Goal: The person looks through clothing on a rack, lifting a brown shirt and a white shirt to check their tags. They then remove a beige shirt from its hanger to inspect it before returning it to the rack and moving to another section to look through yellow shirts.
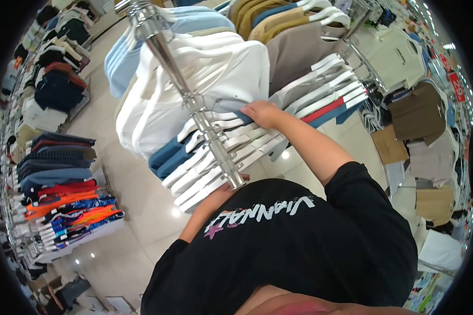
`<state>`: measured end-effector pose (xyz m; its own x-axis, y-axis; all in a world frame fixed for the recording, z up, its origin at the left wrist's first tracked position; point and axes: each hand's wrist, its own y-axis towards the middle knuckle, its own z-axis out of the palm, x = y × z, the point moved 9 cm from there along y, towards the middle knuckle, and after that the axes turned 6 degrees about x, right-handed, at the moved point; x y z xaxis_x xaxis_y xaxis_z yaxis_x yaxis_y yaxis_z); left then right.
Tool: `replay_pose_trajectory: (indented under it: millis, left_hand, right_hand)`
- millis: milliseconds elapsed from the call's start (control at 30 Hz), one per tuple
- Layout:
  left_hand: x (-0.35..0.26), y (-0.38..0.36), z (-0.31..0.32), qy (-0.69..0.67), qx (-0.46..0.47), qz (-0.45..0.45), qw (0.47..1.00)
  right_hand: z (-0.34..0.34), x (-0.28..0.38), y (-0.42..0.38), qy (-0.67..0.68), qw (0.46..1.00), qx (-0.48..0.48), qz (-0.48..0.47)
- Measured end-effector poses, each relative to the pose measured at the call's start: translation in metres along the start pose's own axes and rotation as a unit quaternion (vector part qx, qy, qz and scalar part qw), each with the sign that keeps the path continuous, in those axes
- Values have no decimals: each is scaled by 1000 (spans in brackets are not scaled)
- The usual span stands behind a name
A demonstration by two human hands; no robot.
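My right hand [261, 113] reaches over the rack, its fingers closed at the shoulder of a teal garment [243, 116] on a white hanger. My left hand [238, 181] is low beside the near end of the chrome rail [215, 149], mostly hidden by the rail and hangers, so its fingers cannot be made out. Several white hangers [205, 184] with pale garments hang close to it. Just beyond my right hand is a white shirt [242, 73] on a hanger.
Light blue shirts [194, 22] and taupe garments [294, 55] hang farther along the rack. Folded-looking dark and bright clothes [63, 152] line a rack at left. Brown shirts [418, 113] hang at right, near a cardboard box [390, 145]. Tiled floor [142, 210] lies below.
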<state>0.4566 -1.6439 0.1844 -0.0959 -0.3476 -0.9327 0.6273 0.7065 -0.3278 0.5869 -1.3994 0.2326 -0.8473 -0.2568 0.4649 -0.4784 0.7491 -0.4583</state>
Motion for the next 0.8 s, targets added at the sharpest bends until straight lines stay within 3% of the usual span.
replay_pose_trajectory:
  millis: [67,133,167,267,300,400,467,500,567,700,800]
  left_hand:
    - [-10,0,7,10,-11,-10,1000]
    - [-12,8,8,32,-7,-6,999]
    - [-14,13,8,51,-13,2,999]
    - [15,31,1,123,-65,8,990]
    - [18,34,-2,177,-104,32,978]
    - [10,42,5,162,-156,17,974]
    - [7,49,17,176,-197,0,964]
    - [3,56,29,181,-194,1,964]
    - [1,77,54,153,-171,-45,972]
    - [-35,137,130,50,-121,-22,991]
    - [-82,187,195,-35,-28,71,997]
  right_hand:
    - [12,-28,-5,14,999,-33,16]
    - [0,-39,-19,77,975,-198,-64]
    - [1,-48,-27,79,974,-203,-56]
    - [-8,-36,-88,148,936,-264,-179]
    - [-6,-38,-107,150,936,-266,-177]
    - [-4,-56,-173,131,916,-326,-194]
    - [23,-86,-196,282,930,-183,-148]
    - [25,-95,-219,284,928,-188,-148]
    - [42,-126,-252,403,905,-106,-79]
    - [29,-186,-324,476,874,-95,-27]
    - [21,-232,-363,523,846,-98,-42]
